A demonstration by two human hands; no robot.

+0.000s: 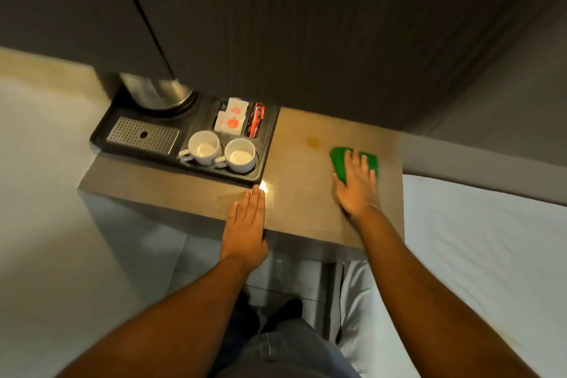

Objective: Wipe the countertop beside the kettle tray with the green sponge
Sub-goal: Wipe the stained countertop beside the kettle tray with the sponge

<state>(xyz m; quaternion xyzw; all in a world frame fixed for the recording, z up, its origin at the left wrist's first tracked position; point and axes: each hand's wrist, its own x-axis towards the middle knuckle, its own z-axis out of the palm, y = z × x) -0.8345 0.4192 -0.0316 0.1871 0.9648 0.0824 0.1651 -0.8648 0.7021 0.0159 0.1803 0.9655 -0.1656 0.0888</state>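
One yellowish stain (313, 142) left: my right hand (356, 184) presses flat on the green sponge (339, 163), mid-wipe; left hand (247, 224) lies open, bracing the countertop (300, 202). Next, I'd sweep toward it.

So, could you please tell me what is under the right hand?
The green sponge lies flat under the right hand, pressed on the countertop. Its middle is covered; only its edges show around the fingers.

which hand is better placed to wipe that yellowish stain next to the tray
Right. The right hand already presses flat on the green sponge, and the stain lies just beyond the sponge's far left corner. The left hand rests empty on the countertop edge by the tray corner.
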